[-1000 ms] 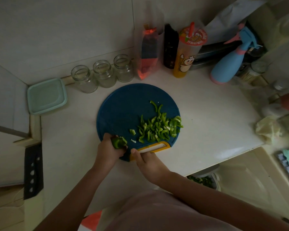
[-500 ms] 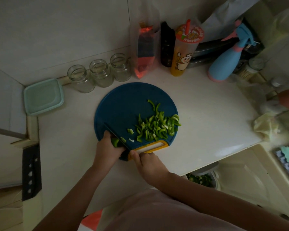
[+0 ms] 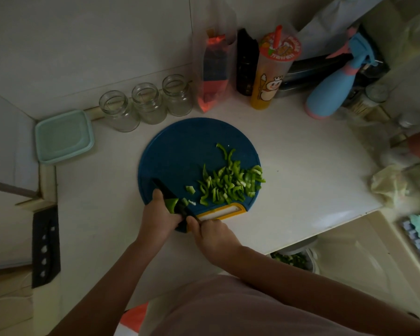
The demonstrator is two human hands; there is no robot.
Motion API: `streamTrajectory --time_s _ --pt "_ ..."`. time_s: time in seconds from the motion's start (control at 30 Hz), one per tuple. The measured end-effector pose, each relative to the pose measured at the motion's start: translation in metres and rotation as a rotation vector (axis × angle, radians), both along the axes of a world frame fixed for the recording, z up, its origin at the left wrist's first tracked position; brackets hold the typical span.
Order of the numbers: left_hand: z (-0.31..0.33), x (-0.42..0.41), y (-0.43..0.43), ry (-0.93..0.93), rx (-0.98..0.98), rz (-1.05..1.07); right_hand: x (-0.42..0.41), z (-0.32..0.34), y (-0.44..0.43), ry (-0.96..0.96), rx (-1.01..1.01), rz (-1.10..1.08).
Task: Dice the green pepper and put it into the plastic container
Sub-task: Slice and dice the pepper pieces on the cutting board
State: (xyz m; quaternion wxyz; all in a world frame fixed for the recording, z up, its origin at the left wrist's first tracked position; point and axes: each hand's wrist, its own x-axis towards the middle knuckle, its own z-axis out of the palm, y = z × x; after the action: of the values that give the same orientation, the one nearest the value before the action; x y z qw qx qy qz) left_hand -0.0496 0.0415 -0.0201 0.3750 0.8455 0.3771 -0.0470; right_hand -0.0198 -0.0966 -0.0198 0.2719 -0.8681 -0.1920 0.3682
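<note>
Green pepper strips (image 3: 228,184) heaped on board (image 3: 180,146), chunk (image 3: 171,204) beside

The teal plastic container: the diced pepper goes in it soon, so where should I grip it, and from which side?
Probably its right edge, reached from the right across the counter. The teal plastic container lies flat with its lid on, tucked into the corner: wall on its left and far sides, glass jars by its far right corner. Thumb on the lid, fingers under the rim.
</note>
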Motion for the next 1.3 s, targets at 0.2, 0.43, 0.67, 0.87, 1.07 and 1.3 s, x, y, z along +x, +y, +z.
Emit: streamTrajectory --time_s 0.2,0.43,0.67,0.87,1.07,1.3 --pt "-0.007 -0.013 0.006 -0.130 -0.085 0.062 0.010 0.006 -0.002 0.161 0.124 -0.098" --pt "-0.008 -0.014 0.003 -0.134 -0.080 0.049 0.008 0.008 -0.008 0.119 0.179 -0.075" --pt "-0.002 -0.009 0.004 -0.055 -0.054 0.021 -0.005 -0.003 -0.005 0.054 0.179 -0.070" --pt "0.001 -0.009 0.001 -0.073 -0.080 0.037 -0.007 -0.007 -0.005 -0.021 0.112 -0.071" --pt "0.001 -0.009 0.000 -0.079 -0.117 0.063 -0.005 -0.004 -0.003 -0.011 0.073 -0.038" --pt "-0.003 -0.010 0.002 -0.087 -0.136 0.083 -0.004 -0.003 0.001 -0.091 -0.011 0.044"
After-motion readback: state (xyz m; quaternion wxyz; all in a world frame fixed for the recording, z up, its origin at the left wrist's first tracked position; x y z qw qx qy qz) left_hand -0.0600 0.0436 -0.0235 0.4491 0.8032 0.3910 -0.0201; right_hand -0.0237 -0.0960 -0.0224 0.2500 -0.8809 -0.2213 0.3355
